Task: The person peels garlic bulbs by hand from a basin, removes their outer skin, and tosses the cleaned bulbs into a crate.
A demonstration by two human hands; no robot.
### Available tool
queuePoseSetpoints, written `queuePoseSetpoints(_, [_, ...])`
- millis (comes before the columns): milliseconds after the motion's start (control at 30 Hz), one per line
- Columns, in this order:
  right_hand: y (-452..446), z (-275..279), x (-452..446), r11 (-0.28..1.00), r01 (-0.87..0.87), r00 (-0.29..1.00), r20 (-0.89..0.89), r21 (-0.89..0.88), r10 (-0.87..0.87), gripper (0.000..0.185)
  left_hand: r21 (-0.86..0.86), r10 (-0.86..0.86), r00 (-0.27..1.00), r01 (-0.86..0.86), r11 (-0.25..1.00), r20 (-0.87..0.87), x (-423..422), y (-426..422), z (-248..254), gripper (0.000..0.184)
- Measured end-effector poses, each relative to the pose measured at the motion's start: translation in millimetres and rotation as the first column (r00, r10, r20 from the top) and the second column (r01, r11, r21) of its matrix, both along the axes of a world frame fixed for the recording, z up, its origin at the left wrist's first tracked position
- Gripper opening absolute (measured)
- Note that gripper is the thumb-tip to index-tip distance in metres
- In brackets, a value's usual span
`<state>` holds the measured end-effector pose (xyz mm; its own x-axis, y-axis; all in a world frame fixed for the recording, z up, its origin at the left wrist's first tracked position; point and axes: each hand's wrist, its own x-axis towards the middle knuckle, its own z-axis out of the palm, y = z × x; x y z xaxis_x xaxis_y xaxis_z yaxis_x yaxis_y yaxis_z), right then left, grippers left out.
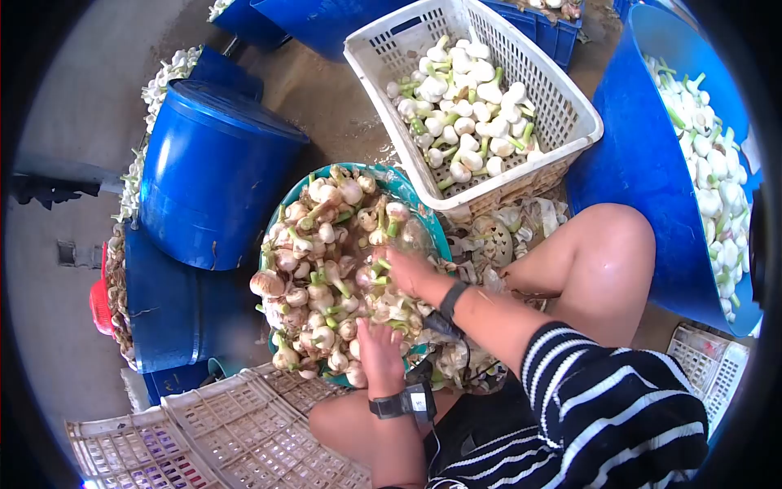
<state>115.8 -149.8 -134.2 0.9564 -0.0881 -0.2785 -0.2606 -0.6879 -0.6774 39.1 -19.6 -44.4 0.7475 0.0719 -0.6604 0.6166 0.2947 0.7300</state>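
Note:
A round teal tub [440, 236] is heaped with garlic bulbs [318, 277], many with dirty skins and short green stems, and some water shows among them. My right hand [406, 271] reaches into the tub from the right. Its fingers are curled around a garlic bulb, mostly hidden, whose green stem shows beside them. At the tub's near edge, my left hand [381, 354] rests against the garlic with its fingers stretched out and apart. Nothing is visibly held in it.
A white plastic crate [562, 151] of cleaned garlic stands beyond the tub. Blue barrels [212, 175] stand at left, and a large blue bin [627, 179] of garlic is at right. Peeled skins [521, 216] litter the floor by my knee. An upturned-looking crate [228, 432] lies at lower left.

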Motion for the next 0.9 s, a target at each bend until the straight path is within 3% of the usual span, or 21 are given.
queuePoseSetpoints(33, [8, 15, -4, 0.926, 0.202, 0.979, -0.069, 0.319, -0.19, 0.036, 0.019, 0.064, 0.994, -0.062, 0.998, -0.091, -5, -5, 1, 0.064])
queuePoseSetpoints(67, [15, 45, -16, 0.869, 0.199, 0.976, -0.012, 0.453, -0.218, 0.033, 0.014, 0.072, 0.992, -0.071, 0.997, -0.1, -8, -7, -1, 0.064])
queuePoseSetpoints(100, [23, 73, -31, 0.793, 0.186, 0.966, 0.038, 0.58, -0.255, 0.032, -0.237, 0.035, 0.999, -0.028, 0.971, 0.023, -9, -8, -1, 0.061])
queuePoseSetpoints(133, [28, 82, -40, 0.796, 0.185, 0.967, 0.039, 0.577, -0.253, 0.032, -0.467, 0.028, 0.987, 0.051, 0.883, 0.16, -8, -9, 1, 0.059])
queuePoseSetpoints(167, [32, 89, -48, 0.927, 0.086, 0.827, 0.492, 0.365, -0.271, 0.025, -0.47, 0.028, 0.986, 0.052, 0.881, 0.162, -7, -8, 4, 0.059])
queuePoseSetpoints(200, [34, 95, -54, 0.99, 0.094, 0.527, 0.838, 0.106, -0.14, 0.019, -0.23, 0.05, 0.985, -0.011, 0.973, 0.166, -6, -5, 9, 0.054])
queuePoseSetpoints(233, [28, 101, -59, 0.99, 0.091, 0.523, 0.842, 0.103, -0.136, 0.019, 0.024, 0.074, 0.981, -0.079, 0.997, 0.179, -5, -1, 16, 0.05])
queuePoseSetpoints(267, [18, 106, -66, 0.993, -0.084, 0.566, 0.816, -0.08, 0.114, 0.013, 0.21, -0.053, 0.97, 0.002, 0.978, 0.238, -6, 3, 29, 0.034])
queuePoseSetpoints(300, [11, 109, -72, 0.933, -0.262, 0.567, 0.743, -0.247, 0.356, 0.011, 0.209, -0.052, 0.969, 0.0, 0.978, 0.243, -4, 8, 30, 0.034])
queuePoseSetpoints(333, [9, 113, -78, 0.847, -0.443, 0.669, 0.521, -0.293, 0.53, 0.013, 0.256, -0.135, 0.952, 0.062, 0.965, 0.275, -3, 12, 33, 0.028])
queuePoseSetpoints(400, [8, 113, -92, 0.848, -0.473, 0.681, 0.512, -0.24, 0.524, 0.013, 0.281, -0.206, 0.928, 0.117, 0.952, 0.312, -11, 15, 35, 0.013])
queuePoseSetpoints(500, [8, 113, -103, 0.861, -0.486, 0.696, 0.53, -0.151, 0.485, 0.017, 0.274, -0.268, 0.94, 0.207, 0.939, 0.21, -17, 16, 39, 0.016])
queuePoseSetpoints(600, [7, 100, -93, 0.929, -0.351, 0.926, 0.195, 0.12, 0.325, 0.02, 0.183, -0.242, 0.953, 0.209, 0.961, 0.182, -21, 18, 31, 0.023])
queuePoseSetpoints(633, [-2, 101, -90, 0.839, -0.236, 0.954, -0.047, 0.49, 0.296, 0.021, 0.141, -0.223, 0.96, 0.201, 0.969, 0.168, -23, 17, 32, 0.025])
queuePoseSetpoints(700, [-6, 106, -97, 0.632, 0.083, 0.94, -0.271, 0.77, 0.206, 0.024, 0.109, -0.262, 0.944, 0.245, 0.963, 0.202, -22, 17, 40, 0.032])
queuePoseSetpoints(733, [-6, 106, -99, 0.633, 0.079, 0.94, -0.269, 0.77, 0.209, 0.024, 0.105, -0.281, 0.933, 0.264, 0.959, 0.223, -22, 14, 48, 0.036])
queuePoseSetpoints(767, [-6, 104, -103, 0.74, -0.177, 0.983, 0.074, 0.649, 0.17, 0.025, 0.102, -0.302, 0.922, 0.285, 0.953, 0.243, -23, 11, 52, 0.039])
queuePoseSetpoints(800, [-6, 103, -107, 0.828, -0.363, 0.894, 0.409, 0.429, 0.18, 0.027, 0.142, -0.38, 0.891, 0.354, 0.924, 0.248, -20, 19, 50, 0.043])
queuePoseSetpoints(833, [-6, 109, -110, 0.828, -0.361, 0.896, 0.407, 0.429, 0.18, 0.027, 0.141, -0.38, 0.892, 0.355, 0.924, 0.245, -19, 19, 48, 0.043])
queuePoseSetpoints(900, [-4, 123, -118, 0.899, -0.438, 0.839, 0.361, 0.004, 0.407, 0.026, 0.186, -0.464, 0.847, 0.428, 0.884, 0.259, -20, 19, 46, 0.044])
